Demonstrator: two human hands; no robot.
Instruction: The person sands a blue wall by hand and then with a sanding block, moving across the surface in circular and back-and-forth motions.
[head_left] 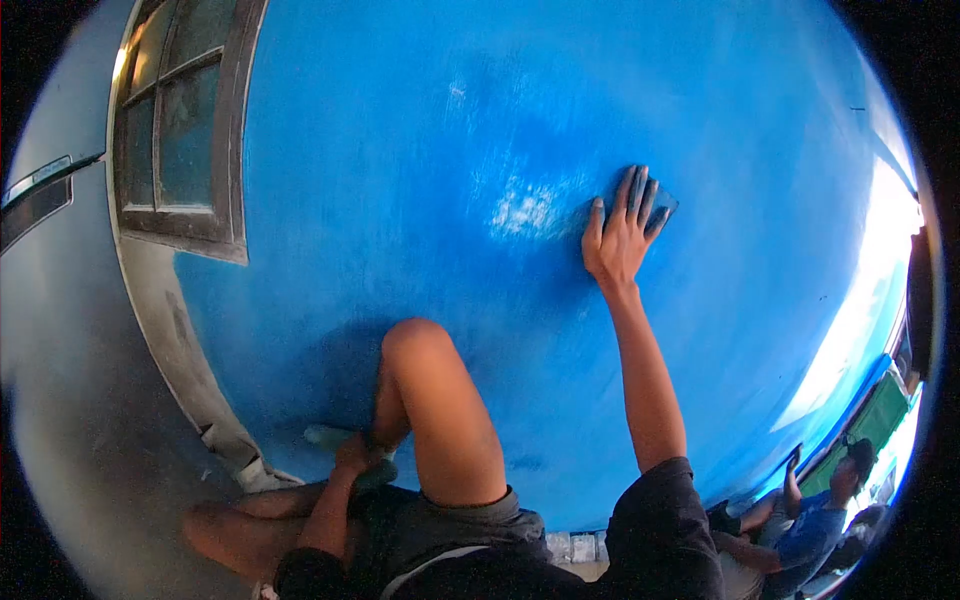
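My right hand [620, 235] is raised on an outstretched arm, pressed against the blue wall [440, 190]. Beneath its fingers lies a dark sheet that looks like sandpaper [672, 204], one corner showing at the right. The fingers are straight and slightly apart, with dark smears on them. Near the wall my left hand [353, 456] is low, by my bent leg [440, 420] and a greenish thing [377, 474]; its fingers are hidden. A wet-looking shine shows on the wall left of my right hand.
A wooden-framed window [185, 120] is at the upper left, above a bare grey strip of wall [160, 290]. A person in a blue shirt [805, 530] sits at the lower right with an arm raised toward the wall. Behind is a green panel [880, 412].
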